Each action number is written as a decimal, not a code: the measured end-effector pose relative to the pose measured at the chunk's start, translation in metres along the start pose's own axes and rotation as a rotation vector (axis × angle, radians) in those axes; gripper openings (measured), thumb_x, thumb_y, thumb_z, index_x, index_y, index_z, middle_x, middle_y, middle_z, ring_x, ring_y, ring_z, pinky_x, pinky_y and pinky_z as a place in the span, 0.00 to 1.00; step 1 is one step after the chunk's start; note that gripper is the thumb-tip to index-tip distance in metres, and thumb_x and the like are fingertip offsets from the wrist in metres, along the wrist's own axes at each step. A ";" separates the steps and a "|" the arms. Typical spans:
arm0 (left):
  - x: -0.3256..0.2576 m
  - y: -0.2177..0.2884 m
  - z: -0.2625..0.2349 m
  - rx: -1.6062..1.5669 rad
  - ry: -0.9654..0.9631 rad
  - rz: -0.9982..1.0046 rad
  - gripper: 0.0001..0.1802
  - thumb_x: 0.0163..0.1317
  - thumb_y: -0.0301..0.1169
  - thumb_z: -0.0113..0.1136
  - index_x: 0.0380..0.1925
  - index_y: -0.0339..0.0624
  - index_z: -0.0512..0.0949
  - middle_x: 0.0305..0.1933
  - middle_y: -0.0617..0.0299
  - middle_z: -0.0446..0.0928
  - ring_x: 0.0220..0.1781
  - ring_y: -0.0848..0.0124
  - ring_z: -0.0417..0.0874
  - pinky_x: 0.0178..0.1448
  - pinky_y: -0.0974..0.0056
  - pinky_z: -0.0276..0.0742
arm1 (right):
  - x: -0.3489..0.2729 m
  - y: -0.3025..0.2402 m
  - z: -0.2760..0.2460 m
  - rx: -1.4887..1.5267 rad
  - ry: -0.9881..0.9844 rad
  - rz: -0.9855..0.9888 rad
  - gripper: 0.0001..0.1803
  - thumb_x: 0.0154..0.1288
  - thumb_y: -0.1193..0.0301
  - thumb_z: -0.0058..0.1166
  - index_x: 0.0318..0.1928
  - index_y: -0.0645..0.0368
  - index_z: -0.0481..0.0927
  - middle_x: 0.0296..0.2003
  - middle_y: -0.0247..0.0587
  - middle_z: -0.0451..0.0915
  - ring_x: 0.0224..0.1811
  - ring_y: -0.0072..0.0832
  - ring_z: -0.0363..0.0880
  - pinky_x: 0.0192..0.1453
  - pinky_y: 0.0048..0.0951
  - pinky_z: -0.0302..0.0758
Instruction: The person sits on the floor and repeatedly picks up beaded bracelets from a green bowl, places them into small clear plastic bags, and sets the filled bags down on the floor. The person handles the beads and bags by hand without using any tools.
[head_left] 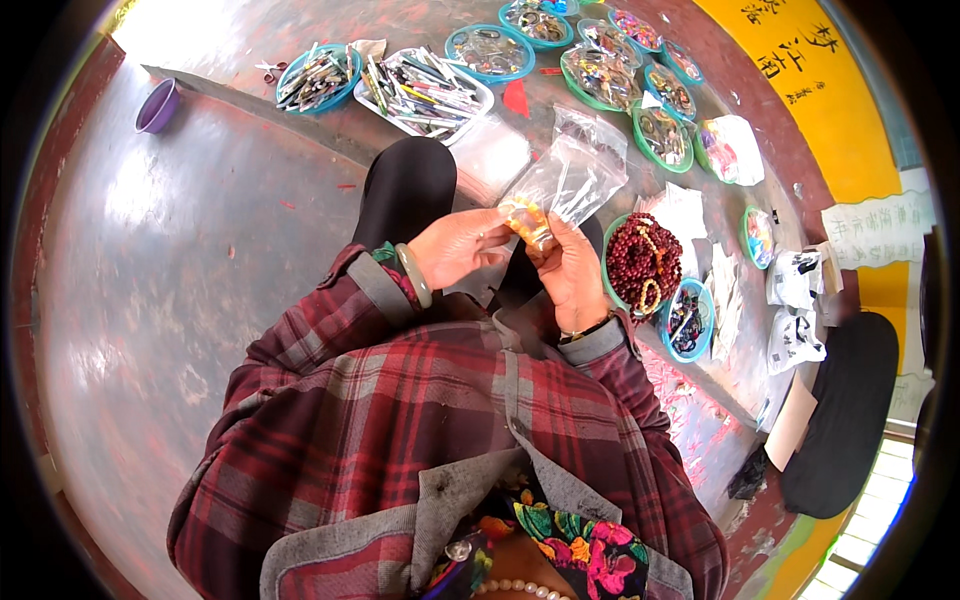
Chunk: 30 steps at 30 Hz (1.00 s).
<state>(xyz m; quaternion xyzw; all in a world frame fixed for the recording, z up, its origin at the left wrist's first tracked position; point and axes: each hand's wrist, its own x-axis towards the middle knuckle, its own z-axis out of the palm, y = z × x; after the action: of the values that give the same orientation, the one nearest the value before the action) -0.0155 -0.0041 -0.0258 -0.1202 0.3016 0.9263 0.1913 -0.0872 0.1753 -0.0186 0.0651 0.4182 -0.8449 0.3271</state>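
Note:
Between my two hands, in front of my knees, is a small clear plastic bag (527, 222) with yellow and orange pieces in it, too small to make out. My left hand (455, 250), a pale bangle at its wrist, pinches the bag's left side. Thumb and fingers of my right hand (573, 275) are closed on its lower right side. Just beyond the fingers, a larger clear plastic bag (580, 175) with white strips showing in it overlaps the small one; whether a hand touches it I cannot tell.
Right of my knees stand a basket of dark red bead strings (643, 262) and a blue basket of dark small items (687, 320). Ahead are a white tray of pens (425, 92), a basket of pens (318, 80) and several baskets of small goods. A purple basin (157, 106) sits far left.

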 end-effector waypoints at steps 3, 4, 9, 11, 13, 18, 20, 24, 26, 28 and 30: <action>0.004 -0.006 0.003 -0.105 -0.072 -0.005 0.20 0.64 0.40 0.55 0.53 0.44 0.72 0.52 0.67 0.73 0.51 0.75 0.72 0.46 0.71 0.69 | -0.001 0.007 0.004 0.050 -0.081 -0.012 0.10 0.67 0.71 0.50 0.46 0.60 0.76 0.42 0.37 0.80 0.43 0.27 0.79 0.48 0.27 0.75; 0.005 -0.008 0.003 -0.138 -0.063 0.010 0.20 0.64 0.39 0.55 0.53 0.44 0.72 0.52 0.67 0.74 0.50 0.75 0.73 0.44 0.71 0.69 | -0.001 0.010 0.006 0.070 -0.088 -0.036 0.10 0.67 0.71 0.50 0.47 0.60 0.75 0.43 0.38 0.80 0.44 0.27 0.79 0.49 0.28 0.75; 0.003 -0.006 0.012 -0.138 0.070 0.165 0.16 0.65 0.35 0.54 0.49 0.41 0.73 0.46 0.67 0.76 0.44 0.78 0.75 0.38 0.73 0.70 | -0.005 0.015 0.011 0.067 -0.071 -0.020 0.13 0.67 0.68 0.50 0.48 0.60 0.74 0.45 0.39 0.79 0.46 0.30 0.78 0.51 0.35 0.74; 0.003 -0.003 0.010 -0.032 0.145 0.249 0.14 0.65 0.35 0.54 0.47 0.41 0.74 0.44 0.66 0.77 0.41 0.78 0.75 0.37 0.73 0.70 | -0.007 0.014 0.009 0.069 -0.066 0.056 0.13 0.65 0.66 0.53 0.47 0.57 0.75 0.45 0.37 0.79 0.45 0.29 0.77 0.52 0.33 0.73; 0.000 0.004 0.018 0.159 0.257 0.355 0.11 0.65 0.33 0.53 0.41 0.38 0.76 0.38 0.65 0.78 0.35 0.79 0.76 0.34 0.74 0.70 | -0.005 0.016 0.000 0.067 -0.037 0.102 0.14 0.64 0.63 0.54 0.47 0.55 0.75 0.46 0.35 0.78 0.45 0.28 0.77 0.52 0.33 0.72; -0.019 0.032 0.036 0.940 0.267 0.497 0.08 0.64 0.29 0.52 0.35 0.33 0.73 0.28 0.61 0.76 0.23 0.78 0.75 0.25 0.70 0.70 | 0.002 0.022 -0.009 0.133 0.000 0.094 0.18 0.63 0.56 0.54 0.49 0.51 0.73 0.48 0.34 0.77 0.47 0.29 0.77 0.52 0.34 0.72; -0.029 0.038 0.044 1.212 0.232 0.546 0.07 0.63 0.27 0.53 0.32 0.32 0.71 0.24 0.58 0.73 0.19 0.78 0.75 0.22 0.68 0.69 | 0.001 0.021 -0.008 0.192 -0.062 0.058 0.19 0.63 0.55 0.53 0.49 0.51 0.73 0.48 0.33 0.78 0.48 0.30 0.76 0.52 0.35 0.72; -0.034 0.060 0.037 1.161 0.201 0.488 0.07 0.63 0.26 0.52 0.31 0.32 0.71 0.26 0.61 0.74 0.22 0.77 0.76 0.24 0.70 0.73 | 0.002 0.015 -0.013 0.272 -0.133 0.036 0.22 0.64 0.56 0.52 0.54 0.53 0.71 0.49 0.34 0.76 0.50 0.31 0.75 0.50 0.34 0.73; -0.044 0.065 0.040 1.139 0.195 0.436 0.08 0.65 0.27 0.49 0.39 0.33 0.72 0.33 0.61 0.77 0.28 0.78 0.78 0.27 0.72 0.75 | 0.002 0.013 -0.016 0.315 -0.185 0.014 0.22 0.65 0.57 0.51 0.55 0.54 0.70 0.50 0.35 0.76 0.51 0.32 0.75 0.50 0.34 0.73; -0.048 0.074 0.041 1.096 0.104 0.409 0.11 0.67 0.28 0.47 0.46 0.34 0.72 0.40 0.62 0.79 0.33 0.78 0.79 0.30 0.74 0.77 | 0.004 0.014 -0.023 0.358 -0.270 -0.030 0.22 0.65 0.58 0.51 0.56 0.54 0.70 0.50 0.36 0.76 0.53 0.33 0.74 0.50 0.34 0.73; -0.047 0.078 0.039 1.126 0.030 0.366 0.12 0.67 0.28 0.47 0.47 0.34 0.72 0.40 0.62 0.79 0.35 0.79 0.79 0.31 0.74 0.77 | 0.004 0.014 -0.022 0.358 -0.179 -0.025 0.22 0.65 0.56 0.51 0.53 0.56 0.72 0.48 0.38 0.77 0.50 0.33 0.75 0.50 0.35 0.73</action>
<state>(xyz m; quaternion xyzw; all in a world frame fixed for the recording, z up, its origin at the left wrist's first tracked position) -0.0113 -0.0520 0.0609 0.0408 0.7652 0.6399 0.0587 -0.0852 0.1838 -0.0428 0.0416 0.2311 -0.9122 0.3358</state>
